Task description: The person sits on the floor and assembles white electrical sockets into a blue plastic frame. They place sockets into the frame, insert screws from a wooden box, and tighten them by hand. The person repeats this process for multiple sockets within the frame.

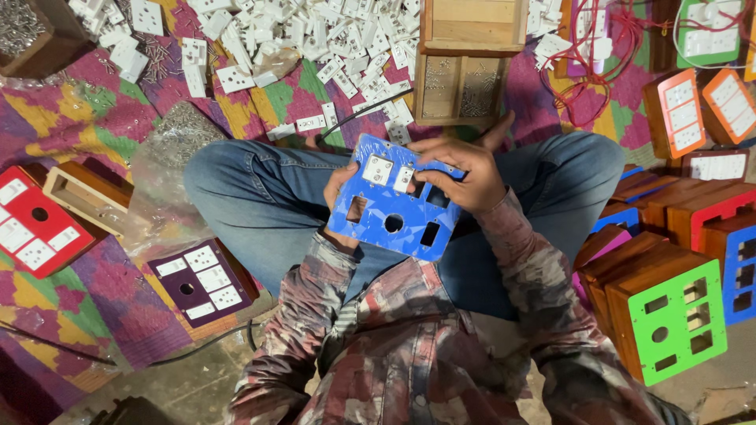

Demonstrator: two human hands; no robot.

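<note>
Left hand [340,189]: mostly hidden behind the blue panel [391,211], only fingertips and part of the palm showing at its left edge. Heap of white sockets [315,39], green box [713,31] and screw tray [24,31]: cut off by the top edge; red panel [31,224] by the left edge, blue box [740,267] by the right. Contents of the wooden tray [459,90]: too small to tell apart.
</note>
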